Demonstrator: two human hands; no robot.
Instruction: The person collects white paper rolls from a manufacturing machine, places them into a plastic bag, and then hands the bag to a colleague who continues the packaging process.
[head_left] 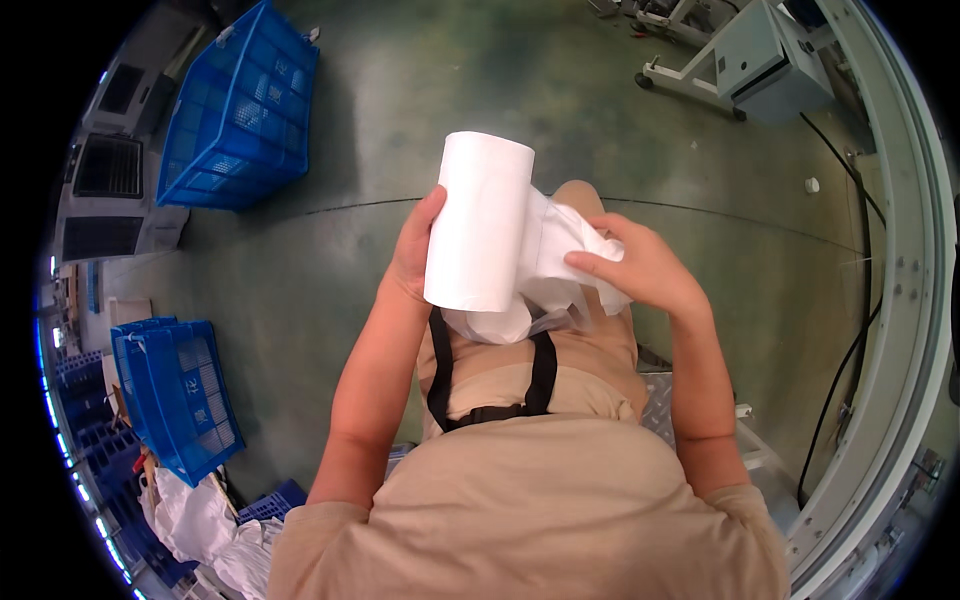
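My left hand (416, 245) grips a white paper roll (480, 220) along its left side, thumb lying against the edge. The roll stands nearly upright in front of my lap, tilted slightly. From its right side hangs a loose, crumpled white sheet (560, 245), which my right hand (645, 265) pinches between thumb and fingers. Below the roll is a rounded white end (500, 325) with thin see-through film beside it; I cannot tell whether these belong to the same roll. The fingers of my left hand are partly hidden behind the roll.
Two blue plastic crates (240, 115) stand on the green floor to the left. White plastic bags (190, 515) lie at the lower left. A pale metal frame (890, 290) runs down the right side, with a black cable (850, 350) near it. A grey box (770, 65) sits at the far right.
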